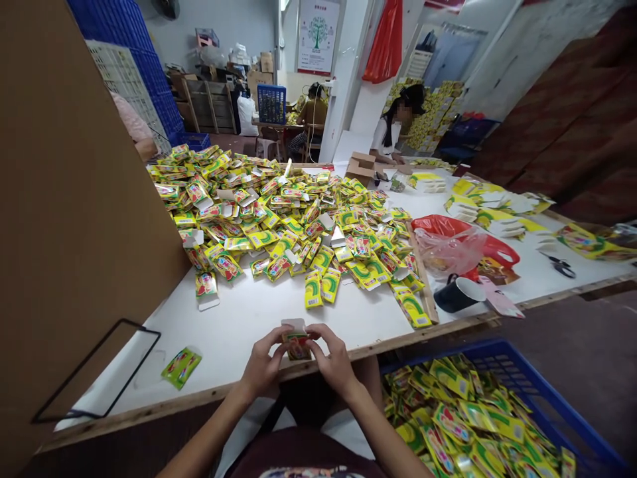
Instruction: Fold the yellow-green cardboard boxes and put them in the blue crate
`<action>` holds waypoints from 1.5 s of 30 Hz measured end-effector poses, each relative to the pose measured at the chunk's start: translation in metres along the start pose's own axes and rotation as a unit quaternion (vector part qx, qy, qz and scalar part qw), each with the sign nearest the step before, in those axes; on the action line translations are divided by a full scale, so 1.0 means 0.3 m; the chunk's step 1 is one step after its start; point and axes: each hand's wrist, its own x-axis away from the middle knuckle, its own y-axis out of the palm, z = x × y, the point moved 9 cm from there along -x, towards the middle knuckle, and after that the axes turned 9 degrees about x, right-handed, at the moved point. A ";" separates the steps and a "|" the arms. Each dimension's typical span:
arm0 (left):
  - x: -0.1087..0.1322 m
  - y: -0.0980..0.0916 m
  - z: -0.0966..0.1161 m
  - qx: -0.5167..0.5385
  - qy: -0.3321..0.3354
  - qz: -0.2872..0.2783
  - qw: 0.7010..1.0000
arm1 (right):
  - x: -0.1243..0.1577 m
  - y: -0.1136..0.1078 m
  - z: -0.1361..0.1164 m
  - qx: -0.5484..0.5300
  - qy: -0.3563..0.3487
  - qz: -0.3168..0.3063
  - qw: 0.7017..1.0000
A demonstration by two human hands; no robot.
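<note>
Both my hands hold one small yellow-green carton [297, 343] with a white flap standing up, just above the near edge of the white table [249, 318]. My left hand [262, 366] pinches its left side and my right hand [333, 358] pinches its right side, fingers curled. Beyond them lies a big heap of the same small cartons [279, 212], spread across the middle of the table. Two cartons [321, 287] lie loose nearest my hands.
A blue crate [478, 411] full of cartons sits at my lower right. A brown board [64, 219] stands along the left. A flat pack [181, 366], black mug [455, 295], red bag [462, 242] and scissors [562, 265] lie on the table. Other people work at the back.
</note>
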 end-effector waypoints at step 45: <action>-0.082 -0.009 -0.105 0.162 -0.164 0.143 0.963 | -0.146 0.114 0.144 -0.106 0.142 -0.057 0.983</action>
